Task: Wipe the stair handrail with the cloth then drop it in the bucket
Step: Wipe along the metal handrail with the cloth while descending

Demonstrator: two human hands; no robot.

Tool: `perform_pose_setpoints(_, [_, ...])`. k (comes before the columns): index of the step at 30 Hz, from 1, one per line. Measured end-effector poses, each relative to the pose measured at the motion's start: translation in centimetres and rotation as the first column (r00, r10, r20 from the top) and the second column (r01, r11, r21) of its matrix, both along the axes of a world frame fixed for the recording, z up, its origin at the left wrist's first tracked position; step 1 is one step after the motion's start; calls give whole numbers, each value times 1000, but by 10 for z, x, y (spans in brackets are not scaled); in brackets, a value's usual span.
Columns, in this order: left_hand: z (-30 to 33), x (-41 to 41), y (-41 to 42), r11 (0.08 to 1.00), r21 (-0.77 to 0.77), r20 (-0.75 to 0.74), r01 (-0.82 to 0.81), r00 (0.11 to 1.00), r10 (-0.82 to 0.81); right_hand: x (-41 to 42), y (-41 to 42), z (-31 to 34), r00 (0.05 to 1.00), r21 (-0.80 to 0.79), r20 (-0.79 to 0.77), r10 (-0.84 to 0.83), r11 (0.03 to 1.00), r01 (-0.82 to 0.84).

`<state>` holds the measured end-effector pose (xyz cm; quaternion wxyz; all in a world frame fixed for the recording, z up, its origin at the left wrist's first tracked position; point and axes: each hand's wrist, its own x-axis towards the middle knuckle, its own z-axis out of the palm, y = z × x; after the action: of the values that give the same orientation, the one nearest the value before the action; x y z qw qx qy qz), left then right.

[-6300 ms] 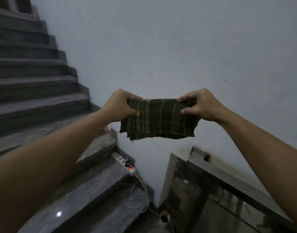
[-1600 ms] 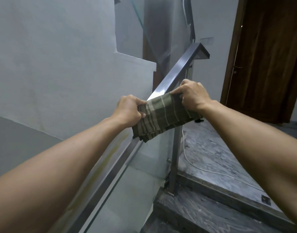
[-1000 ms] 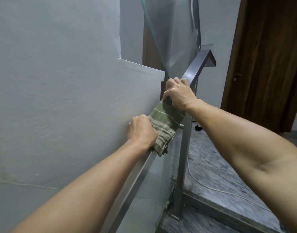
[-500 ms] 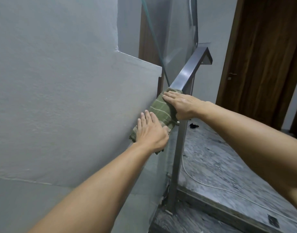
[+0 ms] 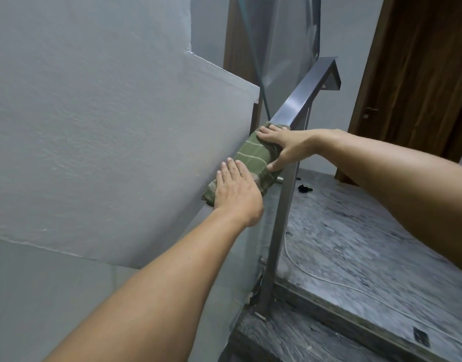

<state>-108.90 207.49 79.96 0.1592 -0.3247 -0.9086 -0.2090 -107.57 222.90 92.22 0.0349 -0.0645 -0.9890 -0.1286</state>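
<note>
A green checked cloth (image 5: 250, 158) is draped over the sloping steel handrail (image 5: 303, 95), close to its upper end. My left hand (image 5: 236, 190) lies flat on the cloth's lower part, fingers stretched out. My right hand (image 5: 283, 147) presses on its upper part, fingers spread over the top and thumb on the near side. The rail under the cloth and both hands is hidden. No bucket is in view.
A grey wall (image 5: 94, 126) runs close along the rail's left side. A steel post (image 5: 279, 231) drops to the marble landing (image 5: 355, 244), where a white cable (image 5: 303, 267) lies. A brown wooden door (image 5: 420, 87) stands behind on the right.
Both hands went from gripping the cloth's ends in the air to laying it over the handrail. Over the last half second they lie flat on it, hardly shifted.
</note>
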Motion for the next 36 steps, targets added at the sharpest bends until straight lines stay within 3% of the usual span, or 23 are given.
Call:
perform_pose_setpoints(4, [-2,5,-2,999,-24,2,-37,999,37,-3,11,-13,983,206,-66,172,966,-155])
perform_pose_setpoints(10, [-12,16,-11,995,-38,-10,-95,995,94,0,15,-35,948,364,-113,297,900,-238])
perform_pose_setpoints(16, [-32,34,-40,989,-37,-6,-143,990,143,2,-4,-48,894,384,-97,437,845,-372])
perform_pose_setpoints(27, [-73,64,-97,980,-10,67,-199,978,199,19,-50,-96,856,362,-94,509,818,-447])
perform_pose_setpoints(36, [-116,90,-152,963,51,58,-264,964,261,36,-95,-137,766,347,-122,631,750,-563])
